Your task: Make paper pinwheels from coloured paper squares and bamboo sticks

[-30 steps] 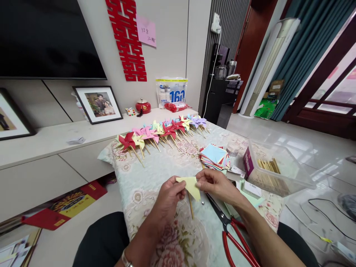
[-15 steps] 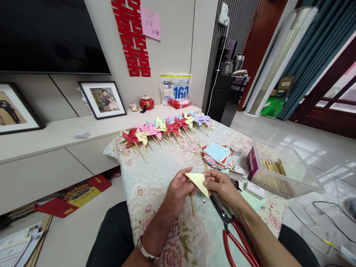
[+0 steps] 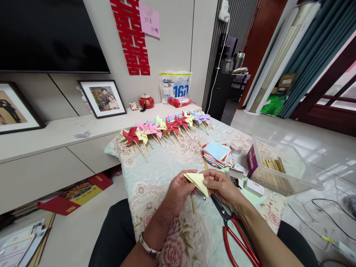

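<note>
Between both hands is a pale yellow sheet of paper (image 3: 198, 181), folded into a triangle whose layers stand slightly apart. My left hand (image 3: 178, 191) pinches its left corner, and my right hand (image 3: 218, 185) grips its right side. Under my left hand a thin wooden stick (image 3: 193, 204) lies on the flowered tablecloth (image 3: 155, 170). Red-handled pliers (image 3: 226, 218) rest below my right forearm, partly covered by it. A small round silvery bead (image 3: 204, 198) lies close to the pliers' tip.
Finished paper pinwheels (image 3: 167, 128) line the far table edge. A stack of coloured paper squares (image 3: 217, 152) sits beyond my right hand, beside a round clear container (image 3: 236, 146). At right stand a small white box (image 3: 254, 187) and a plastic bin (image 3: 294, 181) holding sticks.
The folded paper's layers have opened slightly at the left edge, showing a gap. Both hands keep their hold in nearly the same place.
</note>
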Action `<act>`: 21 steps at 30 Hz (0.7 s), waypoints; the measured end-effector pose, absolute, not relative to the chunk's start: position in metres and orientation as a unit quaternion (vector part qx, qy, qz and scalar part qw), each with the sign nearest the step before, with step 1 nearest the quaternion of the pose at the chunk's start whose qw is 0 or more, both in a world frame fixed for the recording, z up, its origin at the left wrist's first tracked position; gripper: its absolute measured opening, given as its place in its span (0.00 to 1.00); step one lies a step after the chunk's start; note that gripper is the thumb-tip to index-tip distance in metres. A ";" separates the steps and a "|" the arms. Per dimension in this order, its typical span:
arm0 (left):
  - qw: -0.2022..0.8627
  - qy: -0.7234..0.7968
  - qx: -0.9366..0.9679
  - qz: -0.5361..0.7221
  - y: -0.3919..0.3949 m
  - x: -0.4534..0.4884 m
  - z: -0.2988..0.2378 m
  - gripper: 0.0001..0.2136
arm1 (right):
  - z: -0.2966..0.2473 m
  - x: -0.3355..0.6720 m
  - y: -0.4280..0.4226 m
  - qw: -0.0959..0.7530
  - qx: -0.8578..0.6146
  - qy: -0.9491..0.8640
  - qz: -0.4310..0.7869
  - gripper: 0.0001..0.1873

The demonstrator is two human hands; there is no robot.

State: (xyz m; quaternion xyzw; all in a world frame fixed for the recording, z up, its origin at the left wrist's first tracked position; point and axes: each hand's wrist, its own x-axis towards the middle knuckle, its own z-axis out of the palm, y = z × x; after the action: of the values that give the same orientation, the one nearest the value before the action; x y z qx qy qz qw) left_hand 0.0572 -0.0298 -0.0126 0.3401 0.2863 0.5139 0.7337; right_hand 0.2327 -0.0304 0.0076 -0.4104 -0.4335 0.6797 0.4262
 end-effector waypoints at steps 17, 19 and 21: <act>0.674 0.380 0.301 0.557 -0.025 0.055 -0.015 0.17 | 0.002 0.236 -0.029 0.453 -0.414 -0.454 0.646 0.27; 0.661 0.389 0.317 0.558 -0.024 0.055 -0.018 0.17 | 0.002 0.236 -0.029 0.452 -0.418 -0.458 0.641 0.27; 0.640 0.402 0.338 0.561 -0.023 0.056 -0.022 0.17 | 0.001 0.236 -0.030 0.452 -0.416 -0.465 0.637 0.27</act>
State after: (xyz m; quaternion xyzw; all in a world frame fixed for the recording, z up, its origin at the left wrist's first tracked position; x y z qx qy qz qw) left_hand 0.0559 -0.0234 -0.0218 0.3378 0.4023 0.5606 0.6402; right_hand 0.2360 -0.0295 0.0008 -0.4156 -0.4653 0.6373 0.4523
